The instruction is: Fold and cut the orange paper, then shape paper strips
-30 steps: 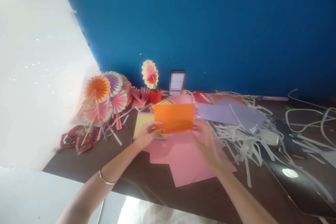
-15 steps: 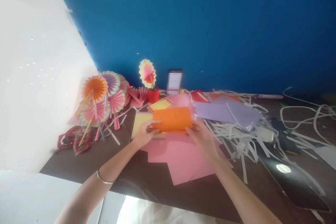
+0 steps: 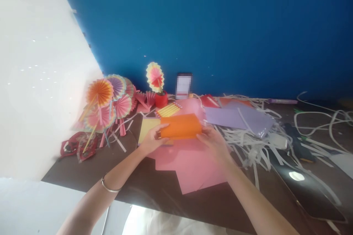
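An orange sheet of paper (image 3: 180,126), bent over into a band, is held up between my two hands. My left hand (image 3: 151,139) pinches its left end between thumb and fingers. At the right end my right hand (image 3: 212,139) grips it, the thumb on the near face and the other fingers partly hidden behind. Below it lie pink paper sheets (image 3: 193,169), overlapping on the dark table. A yellow sheet with a purple edge (image 3: 146,130) rests just behind my left hand. Farther back sits a pleated yellow strip (image 3: 168,110).
Folded paper fans (image 3: 99,93) cluster at the left, and another fan (image 3: 154,76) stands in a red pot (image 3: 161,99). A phone (image 3: 183,86) leans on the blue wall. Purple paper (image 3: 226,116), white paper strips (image 3: 248,147) and a dark tablet-like slab (image 3: 311,191) lie right.
The orange paper's upper edge has come down slightly and curves more toward me. My hands stay at its two ends, with only small finger shifts.
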Available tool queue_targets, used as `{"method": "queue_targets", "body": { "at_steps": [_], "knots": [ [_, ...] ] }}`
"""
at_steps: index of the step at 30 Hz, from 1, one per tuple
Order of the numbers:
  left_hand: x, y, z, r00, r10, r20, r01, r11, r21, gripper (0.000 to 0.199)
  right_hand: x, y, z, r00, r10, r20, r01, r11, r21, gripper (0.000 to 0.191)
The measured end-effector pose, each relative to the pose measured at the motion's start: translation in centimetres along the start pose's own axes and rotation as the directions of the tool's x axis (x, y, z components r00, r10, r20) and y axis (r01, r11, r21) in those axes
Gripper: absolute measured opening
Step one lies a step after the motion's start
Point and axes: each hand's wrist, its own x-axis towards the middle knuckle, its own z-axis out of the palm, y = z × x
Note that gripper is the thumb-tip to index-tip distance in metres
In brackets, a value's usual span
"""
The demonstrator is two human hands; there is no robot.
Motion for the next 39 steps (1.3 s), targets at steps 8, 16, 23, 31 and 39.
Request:
{"method": "queue_targets", "body": {
  "at_steps": [8, 16, 23, 31, 39],
  "knots": [
    [-0.3, 1.2, 0.3, 0.998, -0.062, 0.011, 0.063, 0.991, -0.117, 0.063, 0.0, 0.3, -0.2, 0.995, 0.104, 0.003, -0.102, 0.976, 0.192, 0.022],
    [-0.6, 1.4, 0.2, 0.991, -0.035, 0.133, 0.061, 0.978, -0.200, 0.068, 0.2, 0.4, -0.3, 0.993, 0.120, 0.008, -0.119, 0.968, 0.220, 0.020],
    [0.0, 1.8, -0.5, 0.992, -0.128, 0.001, 0.114, 0.886, -0.450, 0.068, 0.0, -0.2, -0.1, 0.994, 0.112, -0.004, -0.110, 0.979, 0.171, 0.023],
    [0.4, 1.3, -0.7, 0.984, -0.169, -0.057, 0.159, 0.976, -0.147, 0.045, -0.5, -0.8, 0.4, 0.998, 0.037, 0.048, -0.032, 0.994, -0.101, 0.028],
    [0.5, 0.5, -1.1, 0.986, -0.018, -0.168, 0.050, 0.982, 0.183, 0.032, 0.4, -0.9, -2.1, 0.965, -0.227, -0.134, 0.129, 0.849, -0.512, 0.022]
  ]
}}
